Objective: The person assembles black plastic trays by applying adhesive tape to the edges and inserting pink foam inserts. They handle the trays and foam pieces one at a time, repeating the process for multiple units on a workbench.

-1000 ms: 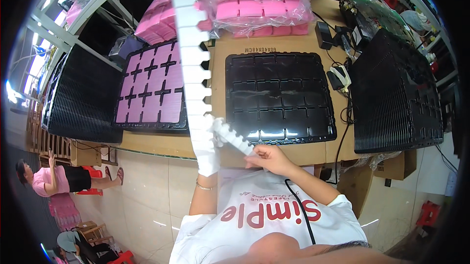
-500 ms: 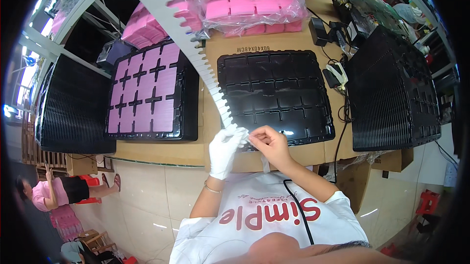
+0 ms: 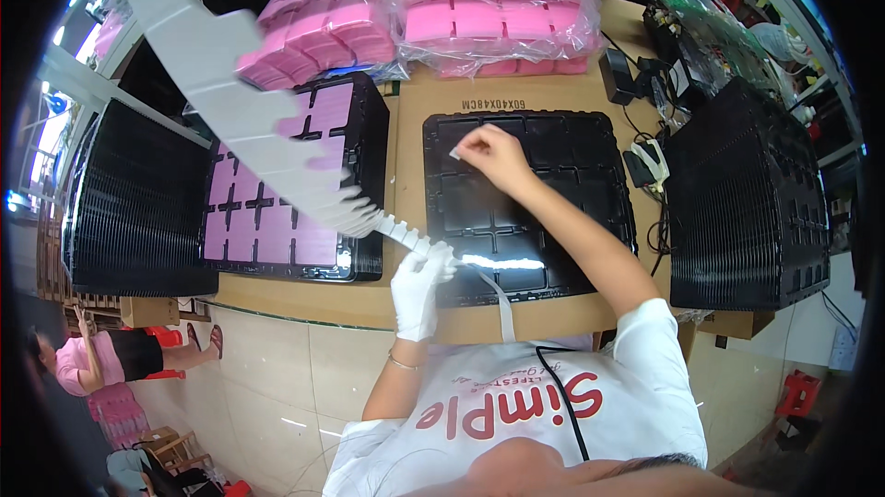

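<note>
My left hand (image 3: 415, 292), in a white glove, is closed on a long white strip of stickers (image 3: 249, 137). The strip has tabs along its edge and arcs up past the far left. A narrow tail of it (image 3: 505, 314) hangs off the table's front edge. Bare, my right hand (image 3: 498, 158) pinches a small white sticker (image 3: 454, 154) over the far left part of a black plastic tray (image 3: 553, 266). Cross-shaped ridges divide the tray, which lies flat on cardboard. Whether the sticker touches the tray I cannot tell.
Left stands a stack of black trays with pink foam pads (image 3: 318, 246), beside more stacked trays (image 3: 129, 202). Another tray stack (image 3: 737, 211) is at right, near cables and a black adapter (image 3: 616, 76). Bagged pink foam (image 3: 502, 22) lies behind. A person (image 3: 106, 359) is far left.
My right hand has left my left hand and moved forward over the tray with the small sticker. The sticker strip has swung nearer and to the left; its tail now shows.
</note>
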`<move>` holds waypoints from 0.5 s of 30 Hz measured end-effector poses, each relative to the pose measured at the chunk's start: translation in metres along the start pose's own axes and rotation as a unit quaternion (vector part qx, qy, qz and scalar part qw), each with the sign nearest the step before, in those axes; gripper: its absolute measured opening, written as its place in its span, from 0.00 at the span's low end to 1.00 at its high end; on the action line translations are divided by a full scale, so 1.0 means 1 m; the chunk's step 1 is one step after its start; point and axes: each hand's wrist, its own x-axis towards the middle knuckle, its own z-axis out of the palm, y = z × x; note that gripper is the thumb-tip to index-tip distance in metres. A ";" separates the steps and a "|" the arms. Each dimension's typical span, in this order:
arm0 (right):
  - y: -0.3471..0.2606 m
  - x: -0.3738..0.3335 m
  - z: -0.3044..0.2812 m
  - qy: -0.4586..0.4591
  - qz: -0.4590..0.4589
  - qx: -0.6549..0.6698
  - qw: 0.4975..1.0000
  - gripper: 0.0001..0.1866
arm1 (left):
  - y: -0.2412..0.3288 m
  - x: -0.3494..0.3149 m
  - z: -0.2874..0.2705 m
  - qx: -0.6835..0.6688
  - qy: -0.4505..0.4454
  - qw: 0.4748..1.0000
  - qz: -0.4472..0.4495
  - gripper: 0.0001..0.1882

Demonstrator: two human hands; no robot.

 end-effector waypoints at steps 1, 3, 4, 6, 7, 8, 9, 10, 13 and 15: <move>0.021 0.021 0.005 -0.015 -0.003 -0.034 0.999 0.10 | -0.001 0.002 0.000 0.005 -0.013 1.000 -0.009 0.13; 0.033 0.048 0.015 -0.051 0.020 -0.080 0.995 0.09 | -0.004 0.005 -0.006 0.014 -0.031 0.999 -0.030 0.20; 0.031 0.055 0.019 -0.077 0.034 -0.127 0.988 0.09 | -0.007 0.006 -0.009 0.002 -0.039 0.999 -0.032 0.20; 0.028 0.063 0.022 -0.103 0.038 -0.218 0.970 0.07 | -0.006 0.008 -0.010 0.004 -0.046 0.998 -0.037 0.20; 0.029 0.065 0.022 -0.112 0.012 -0.230 0.967 0.07 | -0.006 0.009 -0.010 0.005 -0.050 0.998 -0.041 0.20; 0.031 0.068 0.022 -0.120 -0.014 -0.242 0.963 0.08 | -0.006 0.009 -0.011 0.006 -0.051 0.998 -0.046 0.20; 0.032 0.070 0.021 -0.127 -0.039 -0.254 0.958 0.08 | -0.005 0.010 -0.011 0.007 -0.053 0.997 -0.050 0.20; 0.030 0.072 0.019 -0.142 -0.039 -0.250 0.957 0.08 | -0.005 0.010 -0.011 0.008 -0.055 0.997 -0.053 0.20; 0.027 0.079 0.015 -0.177 -0.034 -0.246 0.953 0.08 | -0.008 0.011 -0.014 0.013 -0.064 0.996 -0.054 0.18; 0.032 0.082 0.015 -0.186 -0.024 -0.255 0.949 0.07 | -0.006 0.011 -0.013 0.023 -0.079 0.995 -0.054 0.16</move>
